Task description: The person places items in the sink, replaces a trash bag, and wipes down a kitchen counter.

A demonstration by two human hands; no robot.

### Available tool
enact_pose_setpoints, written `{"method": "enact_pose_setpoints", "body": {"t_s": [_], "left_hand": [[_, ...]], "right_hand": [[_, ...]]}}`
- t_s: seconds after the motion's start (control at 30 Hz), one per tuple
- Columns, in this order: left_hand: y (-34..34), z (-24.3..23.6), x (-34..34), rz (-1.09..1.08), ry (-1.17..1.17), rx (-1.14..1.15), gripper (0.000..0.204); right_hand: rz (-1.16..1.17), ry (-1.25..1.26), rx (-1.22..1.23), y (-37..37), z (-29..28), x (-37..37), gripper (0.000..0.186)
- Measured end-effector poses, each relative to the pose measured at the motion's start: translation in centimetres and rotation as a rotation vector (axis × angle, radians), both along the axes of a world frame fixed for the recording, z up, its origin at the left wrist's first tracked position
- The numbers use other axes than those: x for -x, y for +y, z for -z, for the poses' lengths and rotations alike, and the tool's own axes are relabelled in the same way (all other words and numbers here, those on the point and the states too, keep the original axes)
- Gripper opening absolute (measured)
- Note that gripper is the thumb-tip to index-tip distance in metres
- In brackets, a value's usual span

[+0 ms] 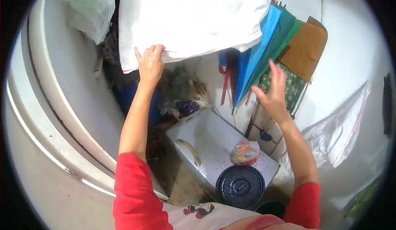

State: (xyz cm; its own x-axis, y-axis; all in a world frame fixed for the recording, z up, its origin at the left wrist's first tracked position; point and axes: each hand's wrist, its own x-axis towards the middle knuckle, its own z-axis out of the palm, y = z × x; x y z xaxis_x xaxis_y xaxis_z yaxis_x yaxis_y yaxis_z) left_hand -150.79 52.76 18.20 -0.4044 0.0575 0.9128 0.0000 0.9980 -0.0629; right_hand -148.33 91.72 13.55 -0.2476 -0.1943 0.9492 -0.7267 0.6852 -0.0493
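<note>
A large white cloth point(194, 19) with a thin red line along its lower edge fills the top middle. My left hand point(150, 63) is at that lower edge, its fingers bent against the cloth and gripping it. To the right, my right hand point(274, 90) is raised with thumb and fingers apart, holding nothing. It is beside several folded umbrellas, a blue one point(258, 48) and a green one point(277, 40) among them, which hang point down. Behind the right hand are a green flowered item point(292, 83) and a brown item point(303, 48).
Below stands a grey metal box point(214, 135) with a handle point(188, 152), bearing a clear plastic bag point(245, 153) and a round black lid point(240, 186). A white woven sack point(336, 131) leans at right. A pale plastic bag point(90, 9) hangs top left beside a curved white edge point(53, 77).
</note>
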Motion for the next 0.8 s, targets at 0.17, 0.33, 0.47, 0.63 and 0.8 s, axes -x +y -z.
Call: {"method": "enact_pose_setpoints", "body": {"t_s": [0.17,0.33,0.47,0.63,0.8], "left_hand": [[7.5,2.5,-3.8,0.401,-0.038,-0.166,0.016],[11.8,8.0,-10.3,0.723,-0.339,-0.279,0.011],[11.4,4.4,-14.0,0.761,-0.532,-0.441,0.024],[7.0,-7.7,-7.2,0.412,0.543,-0.340,0.068],[4.2,-17.0,0.3,0.249,0.398,-0.698,0.070]], "right_hand": [[0.358,0.267,-0.275,-0.8,-10.8,3.1,0.102],[0.431,0.203,-0.508,-3.3,-15.1,4.8,0.079],[-0.036,0.288,-0.566,-3.3,-14.7,3.2,0.021],[-0.215,-0.040,-0.732,-2.8,-10.9,-0.5,0.017],[-0.199,-0.129,-0.926,-4.1,-7.0,-4.7,0.006]]}}
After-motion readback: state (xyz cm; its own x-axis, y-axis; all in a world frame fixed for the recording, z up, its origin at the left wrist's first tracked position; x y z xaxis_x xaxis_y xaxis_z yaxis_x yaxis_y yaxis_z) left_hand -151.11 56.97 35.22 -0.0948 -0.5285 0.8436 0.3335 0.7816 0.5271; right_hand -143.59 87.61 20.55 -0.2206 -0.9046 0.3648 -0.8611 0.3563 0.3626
